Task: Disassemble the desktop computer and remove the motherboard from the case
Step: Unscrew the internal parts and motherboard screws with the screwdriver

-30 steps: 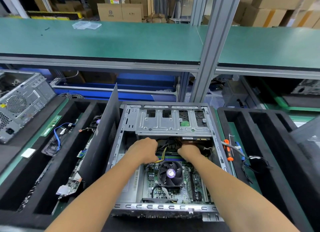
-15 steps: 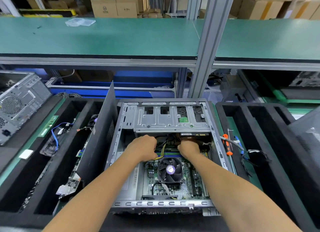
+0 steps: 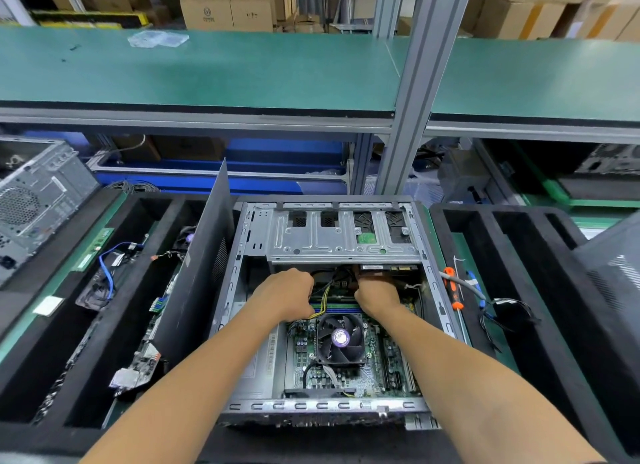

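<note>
Two hands work under the drive cage (image 3: pixel 343 235) at the far end of the case (image 3: pixel 228 297). The left hand (image 3: pixel 285 295) is curled into a fist beside the yellow-and-black cable (image 3: pixel 323 299); whether it grips the cable cannot be told. The right hand (image 3: pixel 375 293) reaches under the cage, its fingers hidden. Over the last second both hands have barely shifted, which suggests a connector not yet freed. The motherboard (image 3: pixel 377 356) lies flat in the case floor, just below and nearer than both hands, with the CPU fan (image 3: pixel 341 339) seated on it and the board apparently still mounted.
</note>
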`<state>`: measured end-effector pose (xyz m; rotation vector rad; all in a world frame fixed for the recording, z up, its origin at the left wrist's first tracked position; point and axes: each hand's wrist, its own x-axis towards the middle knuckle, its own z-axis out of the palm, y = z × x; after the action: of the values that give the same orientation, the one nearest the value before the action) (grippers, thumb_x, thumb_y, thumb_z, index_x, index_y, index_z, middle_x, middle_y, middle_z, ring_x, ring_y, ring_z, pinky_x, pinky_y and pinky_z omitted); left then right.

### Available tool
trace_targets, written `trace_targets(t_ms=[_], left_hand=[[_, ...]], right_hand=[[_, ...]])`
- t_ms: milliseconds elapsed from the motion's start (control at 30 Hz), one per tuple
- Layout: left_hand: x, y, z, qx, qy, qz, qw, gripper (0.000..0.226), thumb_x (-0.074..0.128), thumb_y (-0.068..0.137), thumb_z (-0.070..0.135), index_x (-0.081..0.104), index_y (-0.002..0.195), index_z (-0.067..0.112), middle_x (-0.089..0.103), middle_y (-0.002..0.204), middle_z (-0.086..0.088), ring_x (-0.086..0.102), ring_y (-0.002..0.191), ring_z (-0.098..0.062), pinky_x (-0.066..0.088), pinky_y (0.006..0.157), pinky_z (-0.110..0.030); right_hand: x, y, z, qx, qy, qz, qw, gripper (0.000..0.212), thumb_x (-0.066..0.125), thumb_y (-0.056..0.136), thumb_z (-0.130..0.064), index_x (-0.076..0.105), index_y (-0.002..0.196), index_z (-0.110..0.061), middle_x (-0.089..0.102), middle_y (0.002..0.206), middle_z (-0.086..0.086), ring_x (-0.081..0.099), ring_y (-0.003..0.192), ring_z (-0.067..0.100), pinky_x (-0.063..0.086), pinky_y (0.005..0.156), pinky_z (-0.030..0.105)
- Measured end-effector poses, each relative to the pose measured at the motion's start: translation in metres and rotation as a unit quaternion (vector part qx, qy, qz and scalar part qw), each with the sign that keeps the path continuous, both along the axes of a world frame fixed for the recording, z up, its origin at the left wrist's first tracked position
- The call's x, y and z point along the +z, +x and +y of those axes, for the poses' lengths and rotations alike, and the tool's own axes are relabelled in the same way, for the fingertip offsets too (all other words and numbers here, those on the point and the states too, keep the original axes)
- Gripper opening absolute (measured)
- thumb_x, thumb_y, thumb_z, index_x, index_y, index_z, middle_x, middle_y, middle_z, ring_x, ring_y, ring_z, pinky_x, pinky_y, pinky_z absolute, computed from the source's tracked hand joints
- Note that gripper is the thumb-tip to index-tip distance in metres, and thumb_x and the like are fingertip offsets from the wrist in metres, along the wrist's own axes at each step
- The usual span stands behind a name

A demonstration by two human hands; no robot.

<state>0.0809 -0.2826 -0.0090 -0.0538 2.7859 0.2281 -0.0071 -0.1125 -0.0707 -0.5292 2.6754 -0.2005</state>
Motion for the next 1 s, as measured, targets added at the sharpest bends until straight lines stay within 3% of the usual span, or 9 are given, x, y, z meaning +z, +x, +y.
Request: trace_targets(t_ms=[167,300,333,400,433,500,733,867,1000], left_hand=[[0.001,-0.001,0.0,-0.005,-0.002,0.0,1.0,0.012,0.064,0.078,0.023,0.059,0.084,0.014,0.064,0.08,-0.004,0.057,0.064,-0.019,0.041,0.052,-0.027],[-0.001,0.0,0.0,-0.015,-0.011,0.02,1.0,0.027,0.062,0.081,0.029,0.053,0.101,0.014,0.059,0.093,-0.002,0.057,0.077,-0.021,0.044,0.061,-0.031],[-0.001,-0.001,0.0,-0.028,-0.021,0.018,0.999,0.033,0.061,0.082,0.032,0.051,0.107,0.014,0.057,0.097,-0.002,0.055,0.081,-0.021,0.044,0.064,-0.033],[0.001,0.0,0.001,-0.042,-0.027,-0.006,0.999,0.041,0.06,0.084,0.034,0.046,0.116,0.013,0.056,0.105,-0.004,0.055,0.089,-0.022,0.047,0.07,-0.035],[0.001,-0.001,0.001,-0.039,-0.024,-0.012,0.999,0.043,0.059,0.084,0.034,0.045,0.119,0.012,0.056,0.107,-0.005,0.057,0.092,-0.024,0.049,0.073,-0.037],[0.0,-0.001,0.001,-0.027,-0.016,-0.003,1.0,0.043,0.057,0.085,0.031,0.045,0.122,0.013,0.057,0.11,-0.007,0.059,0.095,-0.026,0.052,0.077,-0.04],[0.0,0.001,0.003,-0.032,0.001,0.047,0.998,0.04,0.058,0.085,0.051,0.049,0.104,0.017,0.058,0.097,0.001,0.059,0.086,-0.022,0.046,0.067,-0.034],[0.003,0.004,0.007,-0.068,-0.064,0.025,0.995,0.011,0.056,0.088,0.024,0.048,0.088,0.017,0.058,0.091,-0.005,0.058,0.079,-0.024,0.047,0.066,-0.036],[0.009,0.002,0.014,-0.108,-0.03,0.014,0.994,0.01,0.056,0.088,0.024,0.051,0.082,0.018,0.059,0.085,-0.001,0.057,0.076,-0.021,0.043,0.062,-0.032]], right_hand=[[-0.003,-0.002,-0.001,0.005,-0.002,-0.003,1.0,0.034,0.043,0.094,-0.01,0.054,0.126,-0.005,0.066,0.106,0.017,0.063,0.095,0.034,0.042,0.067,0.031],[0.002,-0.002,-0.005,0.026,0.037,0.0,0.999,0.055,0.039,0.099,-0.013,0.024,0.152,-0.009,0.067,0.108,0.017,0.064,0.095,0.032,0.041,0.063,0.034],[0.002,-0.001,-0.004,0.029,0.048,0.002,0.998,0.051,0.04,0.099,-0.012,0.031,0.148,-0.008,0.067,0.109,0.017,0.064,0.095,0.032,0.042,0.063,0.034],[0.002,0.001,-0.003,0.012,0.042,0.0,0.999,0.028,0.044,0.096,-0.01,0.056,0.121,-0.005,0.068,0.107,0.017,0.064,0.094,0.032,0.042,0.065,0.032],[0.004,0.0,-0.003,-0.002,0.039,0.001,0.999,0.022,0.044,0.096,-0.01,0.059,0.111,-0.005,0.068,0.107,0.017,0.064,0.095,0.032,0.043,0.066,0.031],[0.008,0.002,-0.006,-0.012,0.036,-0.011,0.999,0.025,0.042,0.097,-0.014,0.059,0.114,-0.007,0.067,0.112,0.017,0.063,0.101,0.032,0.044,0.072,0.032],[0.018,0.011,-0.016,-0.002,-0.024,-0.064,0.998,0.039,0.034,0.103,-0.035,0.049,0.124,-0.005,0.057,0.129,0.02,0.055,0.115,0.035,0.043,0.093,0.04],[0.028,0.022,-0.01,0.03,0.053,-0.052,0.997,0.047,0.031,0.104,-0.039,0.042,0.134,-0.005,0.047,0.138,0.02,0.044,0.126,0.036,0.034,0.102,0.044],[0.049,0.034,0.009,0.113,0.084,-0.066,0.988,0.047,0.038,0.102,-0.022,0.03,0.143,-0.003,0.031,0.145,0.021,0.036,0.131,0.038,0.037,0.104,0.043]])
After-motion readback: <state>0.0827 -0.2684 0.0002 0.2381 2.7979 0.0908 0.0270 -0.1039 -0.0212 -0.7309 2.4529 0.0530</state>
